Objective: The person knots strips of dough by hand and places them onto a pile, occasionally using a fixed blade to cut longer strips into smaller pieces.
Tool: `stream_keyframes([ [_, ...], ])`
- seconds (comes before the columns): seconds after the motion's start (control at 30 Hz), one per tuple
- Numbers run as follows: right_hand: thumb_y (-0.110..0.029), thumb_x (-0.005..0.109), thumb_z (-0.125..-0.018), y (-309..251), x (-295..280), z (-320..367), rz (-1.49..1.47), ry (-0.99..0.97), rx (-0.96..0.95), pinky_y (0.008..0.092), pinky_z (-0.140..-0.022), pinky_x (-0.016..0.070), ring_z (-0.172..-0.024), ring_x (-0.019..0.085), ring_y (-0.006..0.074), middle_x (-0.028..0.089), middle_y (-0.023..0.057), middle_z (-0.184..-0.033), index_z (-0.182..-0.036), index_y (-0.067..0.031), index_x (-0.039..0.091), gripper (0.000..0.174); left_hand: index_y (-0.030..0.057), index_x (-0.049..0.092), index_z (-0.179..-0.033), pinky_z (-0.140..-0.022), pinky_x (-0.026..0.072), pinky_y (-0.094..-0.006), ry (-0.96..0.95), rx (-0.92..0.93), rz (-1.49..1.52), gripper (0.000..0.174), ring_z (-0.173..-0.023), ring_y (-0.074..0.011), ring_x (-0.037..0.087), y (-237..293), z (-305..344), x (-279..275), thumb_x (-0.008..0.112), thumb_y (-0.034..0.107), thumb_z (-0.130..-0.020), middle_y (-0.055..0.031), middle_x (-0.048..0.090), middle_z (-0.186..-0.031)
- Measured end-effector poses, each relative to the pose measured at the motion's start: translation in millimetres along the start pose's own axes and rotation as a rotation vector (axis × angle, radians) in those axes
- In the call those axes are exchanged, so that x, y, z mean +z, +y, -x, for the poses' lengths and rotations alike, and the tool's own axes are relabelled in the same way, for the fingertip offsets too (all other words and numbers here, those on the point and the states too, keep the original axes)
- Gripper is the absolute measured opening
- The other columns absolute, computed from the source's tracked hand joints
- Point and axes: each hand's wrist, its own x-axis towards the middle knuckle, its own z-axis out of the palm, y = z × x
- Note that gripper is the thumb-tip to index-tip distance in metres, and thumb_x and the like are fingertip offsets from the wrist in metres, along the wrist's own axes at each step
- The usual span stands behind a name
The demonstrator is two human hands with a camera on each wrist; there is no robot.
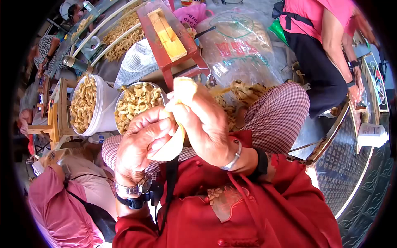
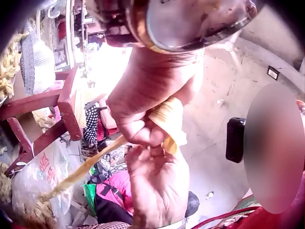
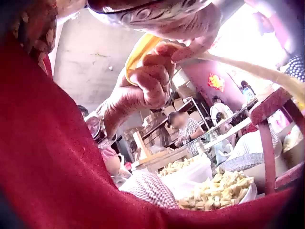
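A pale yellow strip [image 1: 170, 149] is stretched between both hands above the lap, its lower end a wide loop. My left hand [image 1: 142, 136] pinches it with curled fingers; in the left wrist view the same strip [image 2: 167, 119] wraps round those fingers. My right hand [image 1: 206, 124] grips it close by, knuckles up, with a pale piece [image 1: 185, 89] showing above the fist. A long thin tail [image 2: 88, 164] trails off from the hands in the left wrist view. In the right wrist view my left hand [image 3: 143, 86] is curled below the right one. The fingertips are partly hidden.
White buckets [image 1: 100, 105] of yellow knotted pieces stand at the left. Ahead is a red bench [image 1: 167, 62] bearing a wooden block [image 1: 166, 35]. Clear plastic bags [image 1: 237, 49] lie beyond the right hand. People sit on both sides; a white bottle [image 1: 372, 135] is at the far right.
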Motion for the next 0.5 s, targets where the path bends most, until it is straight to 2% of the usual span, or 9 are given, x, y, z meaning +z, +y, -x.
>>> stream_keyframes([
  [0.1, -0.013, 0.053, -0.091, -6, 5, 6, -0.156, -0.064, 0.386, 0.0348, -0.062, 0.0433, -0.066, 0.052, 0.0276, 0.052, 0.0140, -0.076, -0.093, 0.0016, 0.054, 0.015, 0.0002, 0.057, -0.085, -0.042, 0.0272, -0.0172, 0.020, 0.016, -0.084, 0.016, -0.047, -0.0017, 0.034, -2, 3, -5, 0.055, 0.014, -0.091, 0.0052, 0.045, -0.062],
  [0.13, -0.020, 0.049, -0.093, -5, 10, 5, -0.177, -0.016, 0.417, 0.0354, -0.058, 0.0417, -0.060, 0.051, 0.0276, 0.051, 0.0150, -0.068, -0.089, 0.0021, 0.054, 0.023, 0.0000, 0.057, -0.085, -0.043, 0.0308, -0.0177, 0.026, 0.035, -0.125, 0.015, -0.048, -0.0027, 0.037, -3, 4, -6, 0.056, 0.013, -0.091, 0.0053, 0.046, -0.062],
  [0.23, -0.024, 0.046, -0.095, 11, 1, 10, -0.107, -0.301, 0.647, 0.0262, -0.059, 0.0407, -0.066, 0.051, 0.0098, 0.057, 0.0031, -0.071, -0.088, 0.0012, 0.057, 0.028, -0.0002, 0.059, -0.085, -0.056, 0.0428, -0.0215, 0.409, 0.378, -0.820, 0.005, -0.057, -0.0094, 0.049, -10, 5, 7, 0.060, 0.005, -0.087, 0.0005, 0.050, -0.068],
  [0.27, -0.026, 0.045, -0.094, 14, 0, 11, -0.179, -0.351, 0.659, 0.0270, -0.056, 0.0378, -0.062, 0.049, 0.0095, 0.054, 0.0032, -0.064, -0.079, 0.0017, 0.056, 0.033, 0.0004, 0.060, -0.086, -0.067, 0.0473, -0.0262, 0.357, 0.714, -1.101, 0.009, -0.070, -0.0180, 0.057, -16, -1, -7, 0.064, -0.004, -0.079, -0.0071, 0.057, -0.084],
  [0.3, -0.023, 0.046, -0.092, 20, -2, 13, -0.187, -0.383, 0.623, 0.0272, -0.056, 0.0380, -0.059, 0.047, 0.0094, 0.051, 0.0039, -0.061, -0.074, 0.0013, 0.054, 0.031, 0.0006, 0.060, -0.086, -0.068, 0.0481, -0.0285, 0.336, 0.876, -1.380, 0.015, -0.078, -0.0231, 0.060, -9, -2, -1, 0.065, -0.006, -0.074, -0.0130, 0.057, -0.100],
  [0.37, -0.022, 0.045, -0.088, 28, -10, 15, -0.265, -0.487, 0.553, 0.0336, -0.052, 0.0394, -0.052, 0.047, 0.0136, 0.049, 0.0141, -0.057, -0.072, 0.0032, 0.055, 0.031, 0.0005, 0.060, -0.086, -0.070, 0.0486, -0.0317, 0.327, 0.784, -1.232, 0.014, -0.083, -0.0258, 0.061, -17, -1, 5, 0.064, -0.005, -0.073, -0.0141, 0.057, -0.105],
  [0.4, -0.024, 0.046, -0.089, 29, -17, 15, -0.230, -0.590, 0.566, 0.0329, -0.053, 0.0405, -0.054, 0.050, 0.0136, 0.052, 0.0129, -0.058, -0.074, 0.0023, 0.058, 0.033, 0.0007, 0.059, -0.086, -0.071, 0.0492, -0.0329, 0.283, 0.701, -1.209, 0.012, -0.085, -0.0271, 0.062, -22, 2, 1, 0.062, -0.005, -0.076, -0.0149, 0.058, -0.105],
  [0.43, -0.028, 0.044, -0.092, 28, -21, 16, -0.246, -0.595, 0.603, 0.0316, -0.054, 0.0402, -0.055, 0.049, 0.0146, 0.051, 0.0089, -0.060, -0.073, 0.0006, 0.056, 0.036, 0.0017, 0.059, -0.087, -0.071, 0.0496, -0.0322, 0.154, 0.742, -1.156, 0.010, -0.085, -0.0279, 0.063, -26, -2, -7, 0.062, -0.002, -0.079, -0.0151, 0.058, -0.106],
  [0.5, -0.036, 0.041, -0.097, 22, -25, 21, -0.277, -0.606, 0.672, 0.0291, -0.058, 0.0397, -0.056, 0.046, 0.0165, 0.050, 0.0008, -0.062, -0.073, -0.0029, 0.053, 0.043, 0.0041, 0.059, -0.092, -0.072, 0.0497, -0.0323, 0.204, 0.537, -1.073, 0.014, -0.090, -0.0286, 0.063, -33, 2, -12, 0.066, 0.004, -0.080, -0.0148, 0.059, -0.105],
])
